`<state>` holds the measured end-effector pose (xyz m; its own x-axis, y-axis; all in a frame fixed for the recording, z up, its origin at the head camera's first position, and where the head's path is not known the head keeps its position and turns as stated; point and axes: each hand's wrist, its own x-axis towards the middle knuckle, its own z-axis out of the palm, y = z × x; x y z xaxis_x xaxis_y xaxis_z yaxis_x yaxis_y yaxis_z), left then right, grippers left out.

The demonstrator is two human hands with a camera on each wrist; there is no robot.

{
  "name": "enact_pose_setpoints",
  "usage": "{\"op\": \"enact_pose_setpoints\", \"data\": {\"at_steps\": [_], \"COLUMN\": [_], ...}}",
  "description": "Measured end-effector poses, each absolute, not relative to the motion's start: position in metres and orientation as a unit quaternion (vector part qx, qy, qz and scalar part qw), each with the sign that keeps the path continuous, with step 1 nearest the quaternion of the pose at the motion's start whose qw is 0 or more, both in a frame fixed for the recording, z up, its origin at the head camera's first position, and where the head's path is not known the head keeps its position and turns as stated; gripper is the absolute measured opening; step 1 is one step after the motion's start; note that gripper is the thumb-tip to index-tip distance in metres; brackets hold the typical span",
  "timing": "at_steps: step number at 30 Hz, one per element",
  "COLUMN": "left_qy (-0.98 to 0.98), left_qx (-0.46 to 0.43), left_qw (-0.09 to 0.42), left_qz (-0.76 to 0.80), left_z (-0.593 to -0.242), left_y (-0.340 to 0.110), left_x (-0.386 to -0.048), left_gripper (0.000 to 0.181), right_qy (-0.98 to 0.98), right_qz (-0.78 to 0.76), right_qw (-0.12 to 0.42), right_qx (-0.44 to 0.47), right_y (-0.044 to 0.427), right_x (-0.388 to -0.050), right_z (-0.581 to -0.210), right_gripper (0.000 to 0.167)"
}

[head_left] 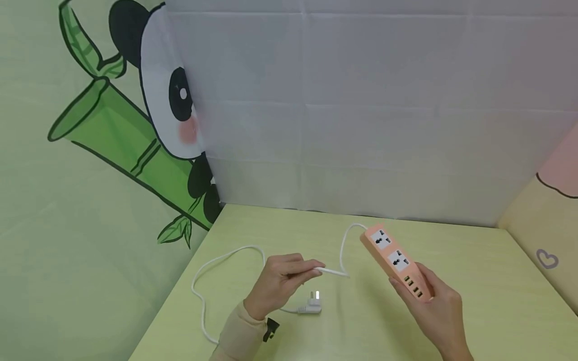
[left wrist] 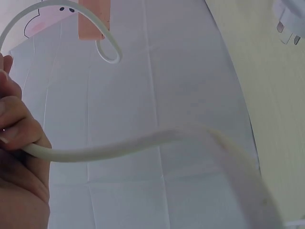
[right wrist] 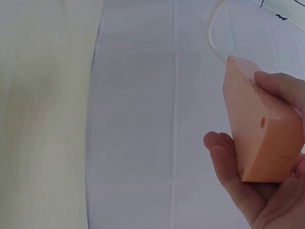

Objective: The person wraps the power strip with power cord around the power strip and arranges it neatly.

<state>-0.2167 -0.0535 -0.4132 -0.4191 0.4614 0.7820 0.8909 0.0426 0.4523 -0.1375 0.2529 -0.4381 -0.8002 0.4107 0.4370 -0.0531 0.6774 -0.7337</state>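
Observation:
An orange power strip (head_left: 397,260) with two white sockets and several USB ports is held above the table by my right hand (head_left: 435,306), which grips its near end. The right wrist view shows the thumb on one side of the strip (right wrist: 257,124) and fingers on the other. From its far end runs a white cable (head_left: 341,250), which my left hand (head_left: 282,281) pinches between thumb and fingers. In the left wrist view the cable (left wrist: 105,151) passes through the curled fingers. The cable's plug (head_left: 310,307) lies on the table beside the left hand.
The rest of the cable (head_left: 203,301) loops over the left side of the pale yellow table (head_left: 487,281). A grey-white cloth (head_left: 361,125) hangs behind the table's back edge. Panels with cartoon pictures stand left and right. A small black piece (head_left: 271,329) sits at the left sleeve.

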Motion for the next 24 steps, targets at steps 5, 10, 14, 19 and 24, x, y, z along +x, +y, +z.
{"op": "enact_pose_setpoints", "data": {"at_steps": [5,10,14,19,24], "left_qy": [-0.685,-0.681,-0.681,-0.687,-0.691], "left_qx": [-0.504,-0.508,-0.506,-0.5,-0.495], "left_qw": [0.234,0.238,0.235,0.221,0.211], "left_qz": [-0.471,-0.471,-0.473,-0.479,-0.484], "left_z": [-0.408,-0.404,-0.402,-0.397,-0.391], "left_y": [-0.053,-0.053,-0.052,-0.049,-0.047], "left_x": [-0.22,-0.225,-0.227,-0.23,-0.236], "left_gripper": [0.02,0.018,0.019,0.017,0.016], "right_qy": [-0.871,-0.878,-0.884,-0.887,-0.888], "right_qz": [0.38,0.385,0.385,0.381,0.376], "right_qw": [0.303,0.281,0.264,0.26,0.26], "right_qx": [-0.077,-0.049,-0.021,0.015,0.047], "right_y": [0.254,0.257,0.258,0.259,0.259], "right_x": [-0.139,-0.139,-0.137,-0.137,-0.138], "right_z": [-0.44,-0.443,-0.447,-0.451,-0.452], "right_gripper": [0.059,0.06,0.061,0.058,0.054]}}
